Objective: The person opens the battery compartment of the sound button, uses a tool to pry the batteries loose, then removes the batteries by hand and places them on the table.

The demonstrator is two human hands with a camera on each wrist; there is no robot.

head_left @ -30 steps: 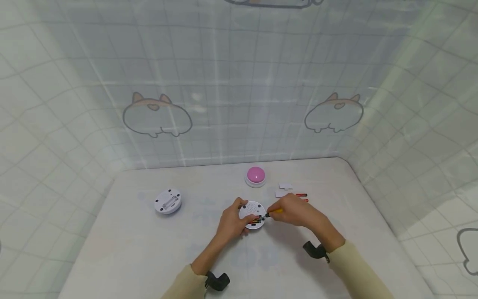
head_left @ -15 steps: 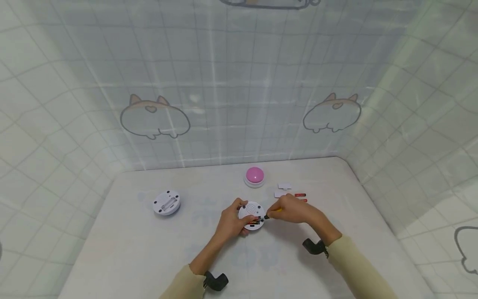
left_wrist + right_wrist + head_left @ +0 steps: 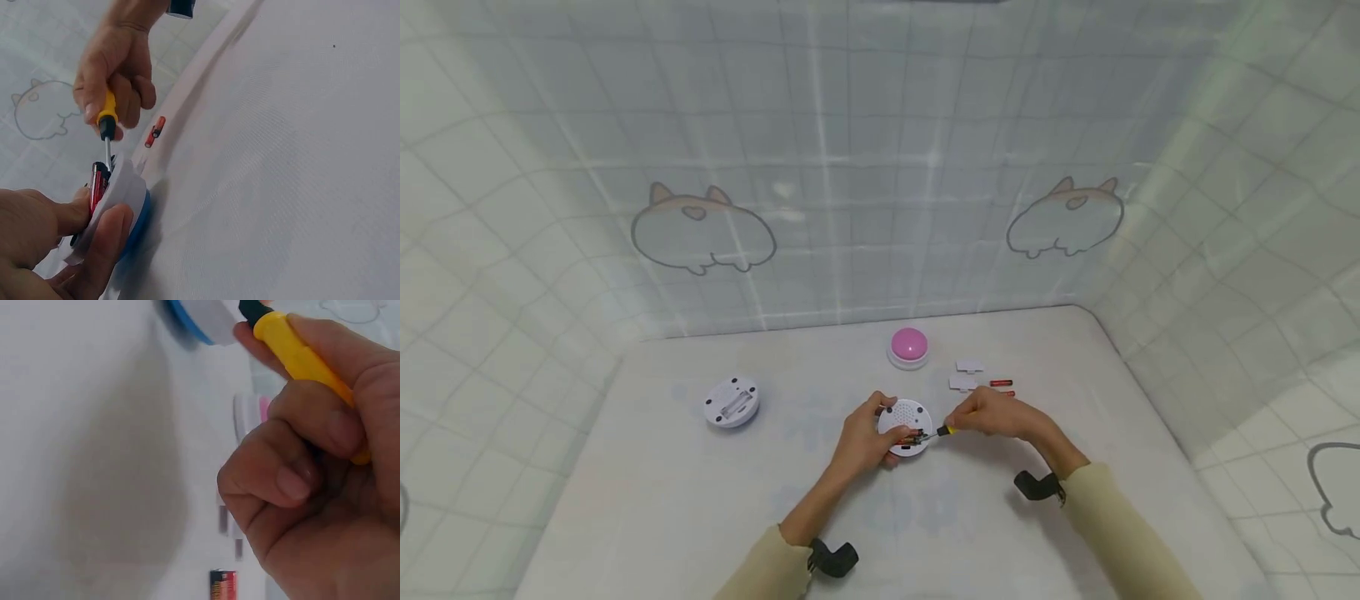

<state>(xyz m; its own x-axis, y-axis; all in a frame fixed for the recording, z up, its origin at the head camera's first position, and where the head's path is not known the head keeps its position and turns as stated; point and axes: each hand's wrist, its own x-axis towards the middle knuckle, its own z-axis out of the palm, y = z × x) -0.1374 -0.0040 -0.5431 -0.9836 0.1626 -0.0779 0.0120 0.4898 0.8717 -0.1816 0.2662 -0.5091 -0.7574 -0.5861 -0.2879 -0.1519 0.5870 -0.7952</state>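
Note:
My left hand (image 3: 861, 439) grips a white round push-button unit (image 3: 904, 410), turned underside up, its blue dome (image 3: 139, 222) facing the table. The left thumb presses on red-and-black batteries in the open compartment. One battery (image 3: 98, 181) stands up at a slant from the unit in the left wrist view. My right hand (image 3: 994, 412) holds a screwdriver (image 3: 107, 115) by its yellow handle, fingers curled round it. The screwdriver's metal shaft (image 3: 107, 150) points down at the battery's end; its tip is partly hidden there.
A pink-domed button (image 3: 909, 345) stands behind the unit. Right of it lie two white covers (image 3: 962, 382) and two loose red batteries (image 3: 1001, 383). Another upturned white unit (image 3: 732, 403), its compartment uncovered, sits at the left. A patterned curtain (image 3: 880, 208) encloses the table.
My right hand has drawn slightly right and up, so more of the screwdriver's dark collar and shaft shows. The left hand still holds the unit in nearly the same place.

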